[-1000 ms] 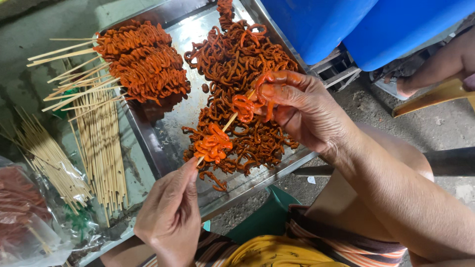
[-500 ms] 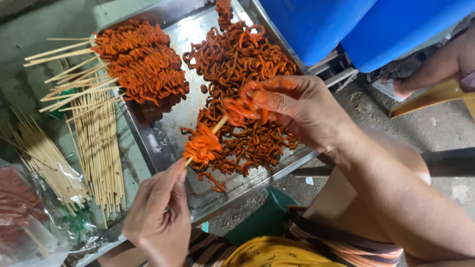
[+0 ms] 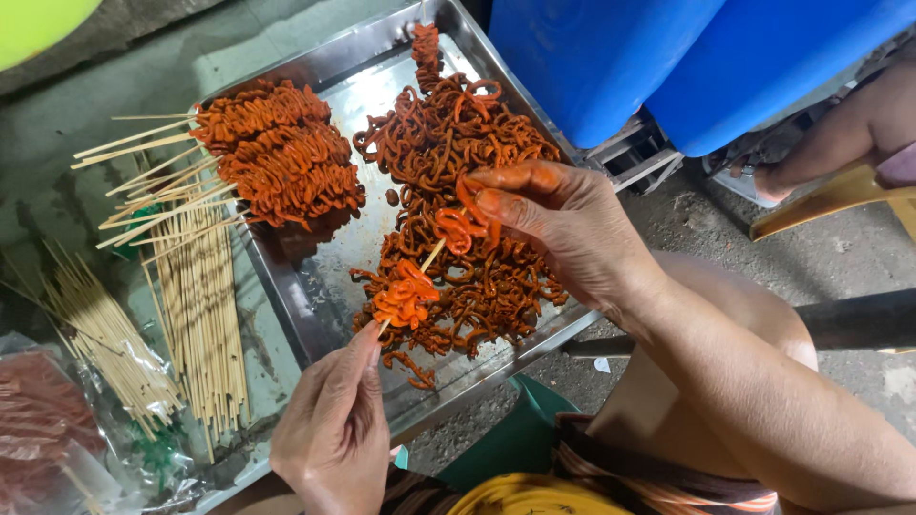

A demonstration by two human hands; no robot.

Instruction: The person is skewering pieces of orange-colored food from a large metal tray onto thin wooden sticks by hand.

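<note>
A: What lies at the far left?

B: A clear plastic bag of reddish food [image 3: 38, 420], then loose pale bamboo sticks [image 3: 196, 305] fanned beside a shallow rectangular steel tray [image 3: 286, 286].

A: And in the tray?

B: Finished skewers of orange-red curled strips [image 3: 277, 157] stacked at its left end, a loose heap of the same spiced curls [image 3: 458, 181] to the right.

A: The hands?

B: The left hand [image 3: 334, 429] pinches the lower end of a thin bamboo skewer [image 3: 431, 256] that already carries a bunch of orange curls [image 3: 405, 298], just above the heap. The right hand [image 3: 563, 229], fingers closed, holds a red curl [image 3: 460, 227] on the skewer's tip.

A: Further right?

B: Two blue plastic bins [image 3: 687, 57].
</note>
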